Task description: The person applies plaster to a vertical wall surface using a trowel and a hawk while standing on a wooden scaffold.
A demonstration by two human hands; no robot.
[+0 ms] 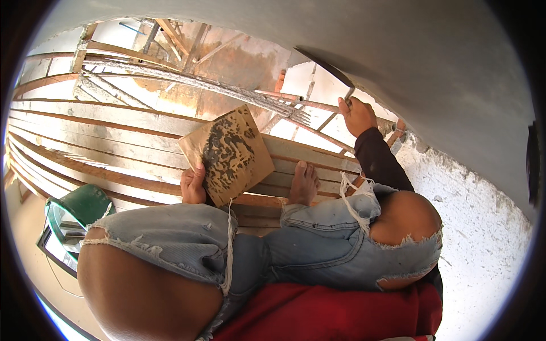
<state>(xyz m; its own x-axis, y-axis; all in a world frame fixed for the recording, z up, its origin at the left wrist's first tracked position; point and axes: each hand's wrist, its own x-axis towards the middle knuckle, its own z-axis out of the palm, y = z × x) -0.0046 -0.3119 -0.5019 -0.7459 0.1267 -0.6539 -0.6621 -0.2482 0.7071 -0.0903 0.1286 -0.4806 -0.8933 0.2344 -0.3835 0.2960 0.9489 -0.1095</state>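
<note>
A dark, thin-bladed metal trowel (328,67) is raised ahead and to the right, its blade lying nearly parallel to the smooth grey wall (438,68), presumably so the flat face can meet it evenly; whether they touch, I cannot tell. The right hand (359,115) is closed around the handle. The left hand (194,185) grasps a squarish tan board (259,159), blotched with dark grey paste, by its near edge, thumb on top, probably to keep the fingers clear of the smear and the load within easy reach. Beneath, a bare foot (304,183) rests on long, pale wooden planks (91,134), likely for steadiness. A green plastic bucket (86,203) sits near the left knee, apart from both hands.
</note>
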